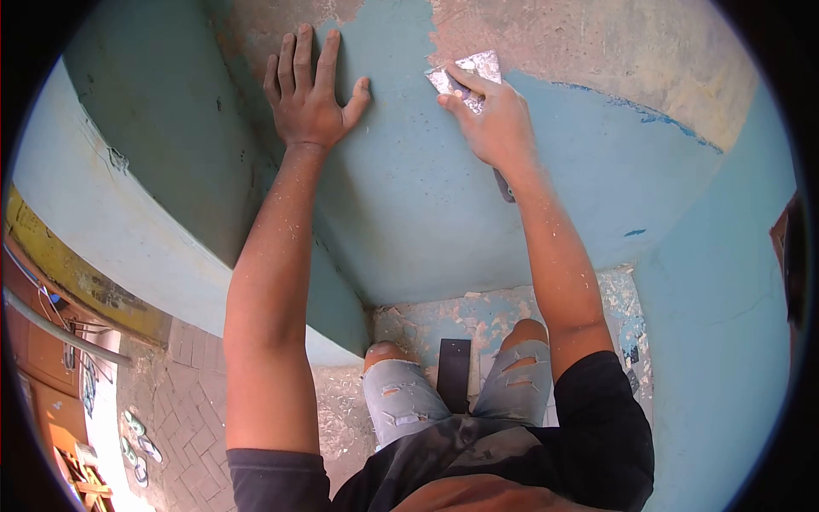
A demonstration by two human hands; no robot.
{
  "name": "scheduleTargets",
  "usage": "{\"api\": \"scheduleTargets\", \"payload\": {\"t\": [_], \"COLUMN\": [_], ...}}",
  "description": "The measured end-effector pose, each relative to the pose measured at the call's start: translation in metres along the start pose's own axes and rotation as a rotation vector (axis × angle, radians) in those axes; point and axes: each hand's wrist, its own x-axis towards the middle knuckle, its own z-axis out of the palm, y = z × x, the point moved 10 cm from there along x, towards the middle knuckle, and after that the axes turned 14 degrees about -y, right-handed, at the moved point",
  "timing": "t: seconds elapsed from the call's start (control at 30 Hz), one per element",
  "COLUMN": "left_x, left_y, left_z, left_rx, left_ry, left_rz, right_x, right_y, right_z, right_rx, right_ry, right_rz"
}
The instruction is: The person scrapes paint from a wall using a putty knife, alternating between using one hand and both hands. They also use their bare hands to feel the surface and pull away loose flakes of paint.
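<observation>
My right hand (503,124) is closed on a putty knife, whose wide metal blade (480,65) is speckled with pale paint residue. The blade lies against the wall (409,188), at the border between blue paint and a bare, scraped patch (589,51). Below my wrist the dark end of the handle (503,186) sticks out. My left hand (311,102) rests flat on the blue paint to the left, fingers spread, holding nothing. Pale flecks dot both forearms.
Paint chips litter the floor (426,328) around my knees, where a dark flat strip (454,375) lies. A curved low wall (153,188) stands at left. Beyond it are brick paving (183,401), sandals (136,444) and a grey pipe (64,324). Another blue wall (717,316) rises at right.
</observation>
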Motion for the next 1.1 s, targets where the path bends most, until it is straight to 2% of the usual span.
{"api": "scheduleTargets", "payload": {"t": [0.1, 0.17, 0.23, 0.37, 0.43, 0.57, 0.63, 0.7, 0.83, 0.93, 1.1], "left_x": [0.0, -0.003, 0.002, -0.002, -0.005, 0.001, -0.003, -0.003, 0.001, -0.004, -0.004], "left_y": [0.001, 0.001, 0.001, 0.003, 0.003, 0.003, 0.007, 0.005, 0.005, 0.008, 0.007], "left_z": [-0.002, -0.001, 0.001, -0.001, -0.003, -0.002, -0.003, -0.004, 0.0, -0.001, -0.001], "left_rx": [-0.001, 0.021, 0.026, -0.009, 0.001, 0.004, -0.006, -0.01, 0.033, -0.011, -0.007], "left_ry": [-0.009, 0.005, 0.018, 0.012, 0.011, 0.015, 0.002, 0.0, 0.014, -0.001, 0.008], "left_rz": [0.007, 0.001, -0.002, 0.015, 0.029, 0.023, 0.029, 0.041, 0.018, 0.038, 0.035], "right_x": [-0.007, -0.006, -0.004, -0.002, -0.01, -0.003, -0.003, -0.005, 0.002, 0.011, -0.003], "right_y": [0.017, 0.012, 0.016, 0.011, 0.012, 0.01, -0.002, 0.014, -0.002, -0.025, 0.005], "right_z": [0.003, 0.004, 0.006, 0.002, 0.003, 0.011, 0.011, 0.013, 0.014, 0.014, 0.012], "right_rx": [0.016, 0.02, 0.038, 0.044, -0.023, 0.036, 0.044, 0.072, 0.099, 0.036, 0.075], "right_ry": [-0.003, 0.011, -0.01, -0.075, -0.012, -0.043, -0.046, -0.042, 0.03, -0.036, 0.03], "right_rz": [0.012, -0.031, 0.036, 0.026, 0.024, 0.05, 0.018, -0.004, -0.074, -0.068, -0.062]}}
